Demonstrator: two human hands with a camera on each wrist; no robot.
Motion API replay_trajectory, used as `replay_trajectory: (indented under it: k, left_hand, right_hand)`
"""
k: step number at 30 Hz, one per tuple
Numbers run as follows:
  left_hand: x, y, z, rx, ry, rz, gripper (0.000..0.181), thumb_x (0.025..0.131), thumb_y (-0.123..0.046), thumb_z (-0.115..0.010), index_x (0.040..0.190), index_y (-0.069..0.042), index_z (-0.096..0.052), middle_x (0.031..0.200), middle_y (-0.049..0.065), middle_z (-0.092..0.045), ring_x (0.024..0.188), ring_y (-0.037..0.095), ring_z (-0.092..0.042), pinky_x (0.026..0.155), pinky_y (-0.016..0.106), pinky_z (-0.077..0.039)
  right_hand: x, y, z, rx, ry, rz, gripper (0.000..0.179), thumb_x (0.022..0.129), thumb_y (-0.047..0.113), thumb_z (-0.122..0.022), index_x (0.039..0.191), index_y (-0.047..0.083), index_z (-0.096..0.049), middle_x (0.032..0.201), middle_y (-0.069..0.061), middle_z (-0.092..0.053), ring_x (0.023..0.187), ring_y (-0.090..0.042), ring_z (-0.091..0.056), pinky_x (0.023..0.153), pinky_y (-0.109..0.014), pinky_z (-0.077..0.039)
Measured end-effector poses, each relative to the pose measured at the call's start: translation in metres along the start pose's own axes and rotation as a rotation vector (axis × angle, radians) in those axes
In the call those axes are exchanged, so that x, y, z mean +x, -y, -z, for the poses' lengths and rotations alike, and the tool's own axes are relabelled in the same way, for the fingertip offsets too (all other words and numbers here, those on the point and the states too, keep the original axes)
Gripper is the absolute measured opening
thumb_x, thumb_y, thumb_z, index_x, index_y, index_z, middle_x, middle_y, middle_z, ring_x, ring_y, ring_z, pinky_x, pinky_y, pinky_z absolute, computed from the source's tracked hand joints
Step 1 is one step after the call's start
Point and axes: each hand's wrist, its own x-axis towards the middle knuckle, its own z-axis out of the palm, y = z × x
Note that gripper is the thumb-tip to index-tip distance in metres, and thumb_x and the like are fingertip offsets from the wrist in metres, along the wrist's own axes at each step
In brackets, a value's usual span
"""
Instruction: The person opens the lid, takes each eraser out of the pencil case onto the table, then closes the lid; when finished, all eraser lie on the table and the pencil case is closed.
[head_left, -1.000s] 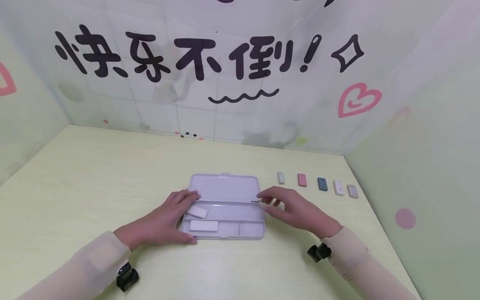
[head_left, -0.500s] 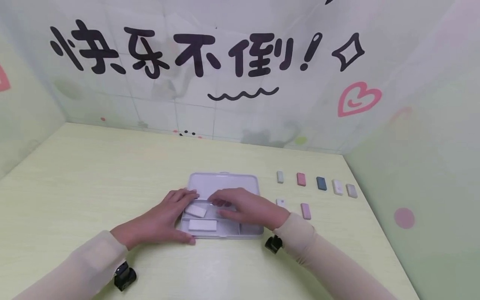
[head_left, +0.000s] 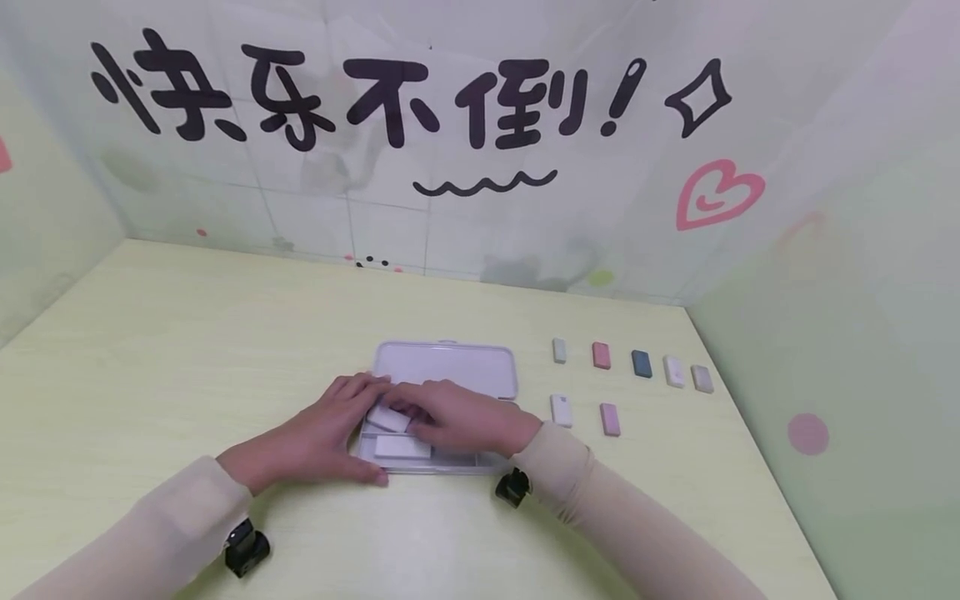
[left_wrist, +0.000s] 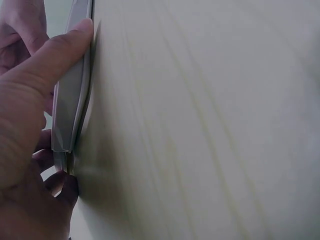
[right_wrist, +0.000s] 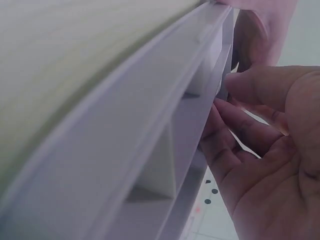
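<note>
Your right hand point(head_left: 453, 417) had moved left to the askew block point(head_left: 387, 418), seemingly within reach; whether its fingers pinched was unclear. Your left hand point(head_left: 311, 442) clamped the case point(head_left: 450, 367).

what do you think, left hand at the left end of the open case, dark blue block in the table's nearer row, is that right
The row is wrong: the head view shows the dark blue block in the farther row on the table. The left hand is at the left end of the open case.
</note>
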Motion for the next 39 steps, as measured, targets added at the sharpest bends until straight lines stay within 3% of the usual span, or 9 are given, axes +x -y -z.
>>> replay_trajectory:
  k: [9,17,32,39]
  left_hand:
    - [0.001,0.002,0.003,-0.001,-0.006,-0.005,0.118,0.073,-0.062,-0.088,0.160,-0.002,-0.036,0.164,0.019,-0.037,0.150,0.040,-0.034,0.121,0.064,-0.037]
    - [0.003,0.005,0.003,0.008,-0.013,-0.010,0.122,0.071,-0.064,-0.089,0.160,0.001,-0.036,0.162,0.017,-0.041,0.148,0.039,-0.036,0.121,0.062,-0.038]
    - [0.006,0.009,0.004,0.002,-0.027,-0.035,0.117,0.067,-0.069,-0.088,0.154,-0.004,-0.043,0.152,0.009,-0.050,0.140,0.034,-0.041,0.118,0.060,-0.041]
    - [0.006,0.009,0.004,0.005,-0.030,-0.039,0.118,0.067,-0.069,-0.089,0.153,-0.003,-0.043,0.152,0.009,-0.050,0.140,0.034,-0.041,0.118,0.060,-0.041]
  right_hand:
    - [0.004,0.006,0.003,-0.030,-0.009,0.018,0.048,0.100,0.000,-0.057,0.148,0.004,-0.052,0.138,-0.007,-0.066,0.122,-0.014,-0.060,0.113,-0.026,-0.047]
    - [0.005,0.012,0.004,-0.055,-0.029,-0.036,0.043,0.102,0.004,-0.059,0.144,0.005,-0.056,0.129,-0.005,-0.069,0.115,-0.013,-0.062,0.108,-0.024,-0.050]
    - [0.011,0.008,0.004,-0.056,-0.002,-0.021,0.047,0.102,-0.002,-0.056,0.147,0.009,-0.057,0.141,-0.004,-0.067,0.126,-0.011,-0.062,0.113,-0.023,-0.047]
    - [0.012,0.011,0.006,-0.108,0.029,-0.038,0.055,0.101,-0.001,-0.057,0.153,0.014,-0.052,0.132,-0.001,-0.069,0.109,-0.010,-0.058,0.103,-0.021,-0.049]
